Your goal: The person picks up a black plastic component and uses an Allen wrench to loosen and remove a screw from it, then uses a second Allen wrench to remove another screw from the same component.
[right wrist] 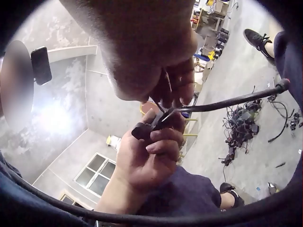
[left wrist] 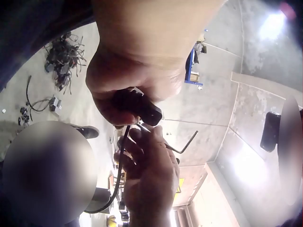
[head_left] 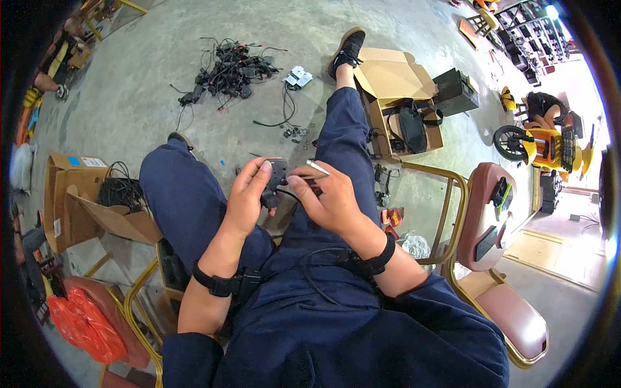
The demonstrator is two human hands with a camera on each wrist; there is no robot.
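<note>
My left hand (head_left: 243, 204) grips a small black device (head_left: 278, 173) with small holes on its face, thumb lying along its edge. A black cable (left wrist: 121, 165) runs out of the device. Between the fingers of my right hand (head_left: 335, 199) is an L-shaped hex key (left wrist: 188, 143), its bent arm sticking out past the hand in the left wrist view. The key's other end points in at the device, where fingers hide the tip. Both hands meet close together over the lap, also seen in the right wrist view, where the device (right wrist: 141, 131) pokes out of the left fist.
A heap of black cabled parts (head_left: 236, 71) lies on the floor ahead, near a white-grey block (head_left: 298, 78) with a lead. Open cardboard boxes stand at left (head_left: 68, 207) and right (head_left: 394, 71). Chairs flank the person; one seat (head_left: 485, 194) carries phones.
</note>
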